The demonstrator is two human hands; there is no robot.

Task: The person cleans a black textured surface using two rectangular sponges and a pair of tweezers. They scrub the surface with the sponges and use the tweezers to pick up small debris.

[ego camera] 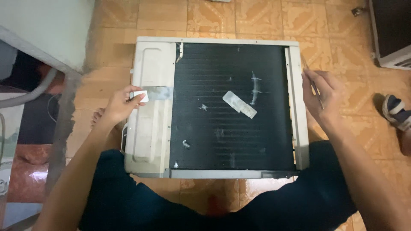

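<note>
A small white piece (140,96) is pinched between the thumb and fingers of the left hand (121,104), at the left edge of an air-conditioner unit (150,128) that is laid flat on the tiled floor (257,19). Just beside it, a strip of grey tape (159,93) is stuck across the pale side panel. The black fin grille (214,141) fills the middle, with a torn label (239,104) stuck near its centre. At the right edge, a thin metal tool (316,90) is gripped in the closed fingers of the right hand (322,95). A sandalled foot (396,112) is seen at the far right.
</note>
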